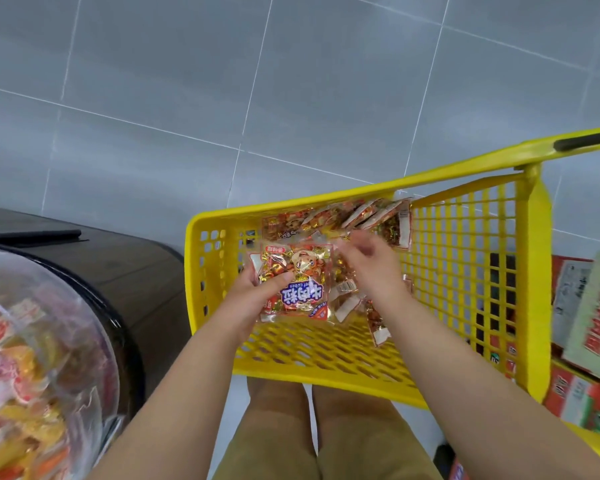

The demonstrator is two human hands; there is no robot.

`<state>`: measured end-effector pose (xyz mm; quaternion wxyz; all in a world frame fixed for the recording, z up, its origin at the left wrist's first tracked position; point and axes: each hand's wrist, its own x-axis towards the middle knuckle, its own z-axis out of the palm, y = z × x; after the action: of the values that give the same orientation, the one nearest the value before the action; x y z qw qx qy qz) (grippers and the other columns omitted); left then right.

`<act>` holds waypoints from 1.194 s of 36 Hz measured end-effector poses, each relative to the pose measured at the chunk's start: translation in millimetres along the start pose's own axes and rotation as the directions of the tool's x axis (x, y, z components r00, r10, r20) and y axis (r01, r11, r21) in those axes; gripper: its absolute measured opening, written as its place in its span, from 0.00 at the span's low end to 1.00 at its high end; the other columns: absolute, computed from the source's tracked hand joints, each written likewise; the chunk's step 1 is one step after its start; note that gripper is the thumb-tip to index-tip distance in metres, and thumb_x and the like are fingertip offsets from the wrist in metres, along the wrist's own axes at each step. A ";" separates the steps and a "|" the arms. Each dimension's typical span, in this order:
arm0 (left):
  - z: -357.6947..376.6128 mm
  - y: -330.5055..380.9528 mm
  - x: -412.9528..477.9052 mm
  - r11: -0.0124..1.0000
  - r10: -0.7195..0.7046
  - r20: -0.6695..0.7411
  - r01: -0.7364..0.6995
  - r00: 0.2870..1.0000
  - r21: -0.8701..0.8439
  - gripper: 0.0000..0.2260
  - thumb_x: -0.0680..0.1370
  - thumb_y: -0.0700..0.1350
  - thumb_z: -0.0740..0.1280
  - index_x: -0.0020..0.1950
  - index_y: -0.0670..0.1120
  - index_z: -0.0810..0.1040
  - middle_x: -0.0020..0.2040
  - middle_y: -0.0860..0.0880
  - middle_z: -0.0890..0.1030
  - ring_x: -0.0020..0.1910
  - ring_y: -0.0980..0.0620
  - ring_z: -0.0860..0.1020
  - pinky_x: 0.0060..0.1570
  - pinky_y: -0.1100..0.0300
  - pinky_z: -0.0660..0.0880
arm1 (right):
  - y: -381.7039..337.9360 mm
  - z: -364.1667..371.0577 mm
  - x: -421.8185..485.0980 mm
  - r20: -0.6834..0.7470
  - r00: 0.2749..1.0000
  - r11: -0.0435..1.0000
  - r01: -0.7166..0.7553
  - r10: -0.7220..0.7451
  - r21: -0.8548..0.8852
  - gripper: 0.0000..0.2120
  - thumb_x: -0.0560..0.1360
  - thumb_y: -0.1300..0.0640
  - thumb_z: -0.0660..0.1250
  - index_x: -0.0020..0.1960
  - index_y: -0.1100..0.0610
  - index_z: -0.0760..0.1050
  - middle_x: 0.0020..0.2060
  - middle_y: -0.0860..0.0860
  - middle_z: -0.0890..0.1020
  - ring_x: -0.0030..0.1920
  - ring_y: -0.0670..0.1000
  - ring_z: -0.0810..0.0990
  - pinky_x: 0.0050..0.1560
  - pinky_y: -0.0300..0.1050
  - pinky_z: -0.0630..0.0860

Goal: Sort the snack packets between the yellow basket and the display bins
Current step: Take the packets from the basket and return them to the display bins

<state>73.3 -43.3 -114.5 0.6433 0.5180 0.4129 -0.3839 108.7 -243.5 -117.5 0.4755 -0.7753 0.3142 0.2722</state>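
Note:
A yellow basket with lattice walls stands on the floor in front of me. My left hand grips a red and gold snack packet with blue lettering, held above the basket's inside. My right hand hovers just right of it, fingers spread and blurred, over more packets piled against the basket's far wall. A few loose packets lie under my right wrist. A clear round display bin full of wrapped snacks sits at the left.
The bin rests on a dark wooden stand whose edge lies close to the basket's left wall. Red cartons are stacked at the right behind the basket. The basket's handle juts out top right. Grey tiled floor lies beyond.

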 end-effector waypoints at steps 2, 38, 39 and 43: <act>0.2 -5.0 1.2 1.000 0.019 -0.008 -0.019 1.000 0.003 0.31 0.67 0.51 0.78 0.68 0.51 0.70 0.57 0.50 0.83 0.58 0.48 0.80 0.56 0.47 0.77 | 1.3 -14.9 20.7 -0.342 0.939 0.997 0.006 -0.033 -0.081 0.21 0.73 0.48 0.66 0.60 0.60 0.75 0.48 0.46 0.76 0.50 0.47 0.73 0.52 0.42 0.69; -34.1 -9.9 -37.5 0.994 0.098 -0.082 -0.093 0.992 0.063 0.14 0.73 0.44 0.73 0.56 0.55 0.75 0.50 0.50 0.85 0.48 0.48 0.84 0.52 0.49 0.79 | 50.4 -45.1 -14.9 -0.128 0.987 0.867 0.019 -0.096 -0.498 0.10 0.77 0.65 0.56 0.56 0.62 0.73 0.45 0.56 0.77 0.43 0.58 0.77 0.35 0.42 0.66; -33.2 -7.4 -41.9 0.993 0.108 -0.080 -0.104 0.991 0.057 0.15 0.73 0.44 0.73 0.56 0.54 0.75 0.49 0.51 0.85 0.47 0.49 0.84 0.50 0.51 0.79 | 48.7 -47.5 -24.4 -0.149 0.983 0.875 0.021 -0.105 -0.484 0.09 0.77 0.64 0.56 0.54 0.61 0.73 0.44 0.56 0.77 0.42 0.58 0.76 0.34 0.43 0.67; -29.4 2.4 -65.4 0.987 0.149 -0.084 -0.144 0.985 0.069 0.17 0.74 0.43 0.72 0.60 0.53 0.73 0.48 0.52 0.84 0.38 0.57 0.84 0.32 0.63 0.79 | 44.0 -55.8 -67.5 -0.182 0.963 0.887 0.098 -0.199 -0.451 0.08 0.77 0.63 0.57 0.41 0.56 0.71 0.35 0.50 0.74 0.37 0.55 0.74 0.30 0.44 0.65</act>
<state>47.8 -9.7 -56.5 0.6341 0.5835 0.3897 -0.3248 38.6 -294.2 -71.4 0.2702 -0.9097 0.2357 0.2094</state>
